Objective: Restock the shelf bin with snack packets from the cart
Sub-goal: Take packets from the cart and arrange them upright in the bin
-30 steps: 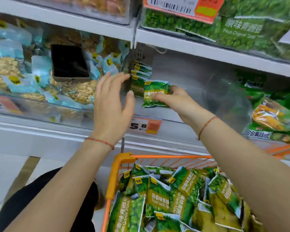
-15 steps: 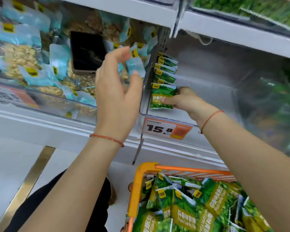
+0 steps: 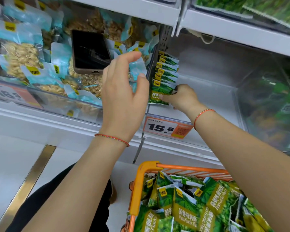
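A clear shelf bin (image 3: pixel 213 91) holds a row of green garlic-pea packets (image 3: pixel 167 67) standing against its left wall. My right hand (image 3: pixel 182 97) pinches the front packet (image 3: pixel 159 92) of that row inside the bin. My left hand (image 3: pixel 124 94) hovers just left of the bin with its fingers loosely spread, and it holds nothing. Below, an orange cart (image 3: pixel 137 190) is full of several more green packets (image 3: pixel 187 210).
The bin to the left holds blue nut packets (image 3: pixel 25 54) with a dark phone (image 3: pixel 90 51) lying on top. An orange price tag (image 3: pixel 166 128) reading 15.8 hangs on the shelf edge. Another bin of green packets (image 3: pixel 273 106) sits to the right. A white shelf (image 3: pixel 233 29) runs overhead.
My right hand has carried the packet left and pushed it against the row at the bin's left wall. My left hand has stayed beside the bin. The view has tilted down and closer.
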